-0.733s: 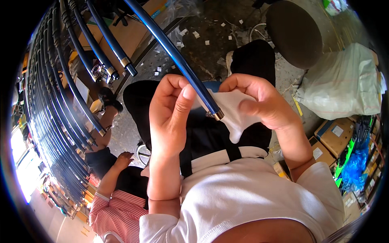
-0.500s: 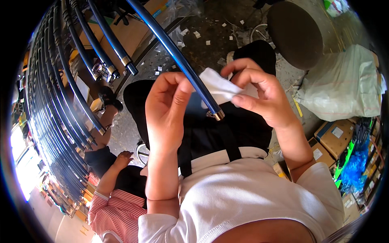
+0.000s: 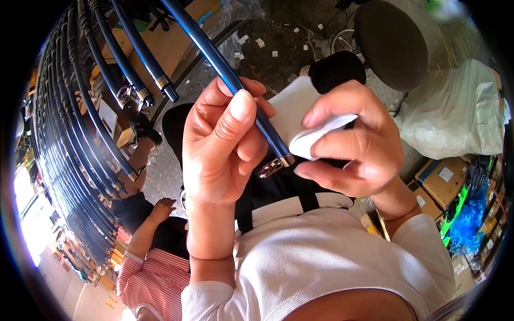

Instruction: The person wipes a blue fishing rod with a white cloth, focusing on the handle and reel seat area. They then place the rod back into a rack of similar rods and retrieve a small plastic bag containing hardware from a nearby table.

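My left hand (image 3: 227,128) pinches a glossy dark blue fishing rod (image 3: 214,53) between thumb and fingers, a short way from its lower end. That end carries a gold-coloured ring and a small metal line guide (image 3: 274,167). Close by on the right, my right hand (image 3: 356,142) is closed on a folded white cloth (image 3: 316,140), whose edge is at the rod just above the gold ring. Whether the cloth touches the rod I cannot tell. Behind the hands a pale flat sheet (image 3: 292,104) lies over my dark-clad lap.
Many similar rods (image 3: 88,144) hang in a row on the left. A person in a striped shirt (image 3: 155,278) sits beyond them. A round dark stool seat (image 3: 391,45), a whitish woven sack (image 3: 455,115) and cardboard boxes (image 3: 441,179) stand at the right. White scraps litter the floor.
My left thumb and fingers have closed round the rod. The cloth, spread between both hands before, is now bunched in my right hand and lower, by the rod's end.
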`<act>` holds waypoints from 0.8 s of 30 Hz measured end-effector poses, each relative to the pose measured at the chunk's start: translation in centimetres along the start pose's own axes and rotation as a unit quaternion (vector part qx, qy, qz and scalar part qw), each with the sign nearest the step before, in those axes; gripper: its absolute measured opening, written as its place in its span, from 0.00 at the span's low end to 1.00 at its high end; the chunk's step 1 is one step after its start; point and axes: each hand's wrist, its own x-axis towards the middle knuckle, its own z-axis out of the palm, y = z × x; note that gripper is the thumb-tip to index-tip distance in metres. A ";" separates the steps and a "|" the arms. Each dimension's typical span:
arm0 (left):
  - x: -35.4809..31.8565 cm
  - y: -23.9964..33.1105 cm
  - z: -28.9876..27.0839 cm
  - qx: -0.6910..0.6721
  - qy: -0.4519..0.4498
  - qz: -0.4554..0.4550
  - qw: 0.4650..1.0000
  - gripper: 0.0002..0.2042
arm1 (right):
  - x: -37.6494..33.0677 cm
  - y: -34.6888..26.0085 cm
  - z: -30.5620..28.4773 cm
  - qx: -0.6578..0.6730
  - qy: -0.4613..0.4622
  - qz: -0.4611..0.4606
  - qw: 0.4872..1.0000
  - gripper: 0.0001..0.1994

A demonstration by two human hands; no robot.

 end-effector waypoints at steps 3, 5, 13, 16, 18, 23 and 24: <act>-0.1 0.0 0.2 0.033 -0.003 -0.001 0.999 0.09 | -0.3 -0.6 0.4 -0.031 -0.009 -0.029 0.999 0.15; -0.2 -0.1 0.4 0.046 0.000 0.003 0.999 0.09 | -0.4 -1.0 1.1 -0.032 0.011 -0.034 0.999 0.16; -0.4 0.0 0.4 -0.149 0.000 -0.041 0.988 0.10 | -1.0 -0.2 2.2 0.279 0.044 0.129 0.951 0.12; -0.5 0.5 1.3 -0.086 0.044 -0.037 0.995 0.10 | -0.5 -0.1 1.9 0.155 0.014 0.034 0.987 0.11; -0.9 0.8 2.0 0.006 0.100 -0.034 0.994 0.10 | -0.5 -0.5 1.9 0.065 0.012 -0.027 0.997 0.12; -1.0 0.2 1.2 -0.092 0.061 -0.025 0.994 0.09 | -0.4 -0.5 2.1 0.044 0.011 -0.037 0.998 0.14; -0.9 0.2 1.0 -0.125 0.049 -0.037 0.990 0.09 | -0.3 -0.3 2.1 0.082 0.013 -0.020 0.996 0.14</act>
